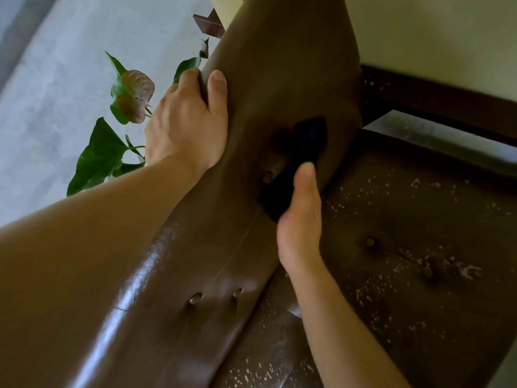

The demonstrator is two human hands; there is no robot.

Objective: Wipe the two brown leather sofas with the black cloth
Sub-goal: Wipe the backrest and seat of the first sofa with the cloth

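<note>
A brown leather sofa fills the view: its buttoned back cushion [279, 79] runs from bottom left to top centre, and its seat cushion [405, 247], speckled with white flecks, lies to the right. My left hand [187, 121] grips the back cushion's upper edge, thumb on the front face and fingers curled behind. My right hand [300, 219] presses the black cloth [302, 147] flat against the lower front of the back cushion, near the crease with the seat. Only one sofa is in view.
A dark wooden frame [436, 96] borders the seat at the far side, against a pale wall [433, 32]. Behind the back cushion stands a green leafy plant [100, 155] with a reddish bloom, over grey floor [56, 79].
</note>
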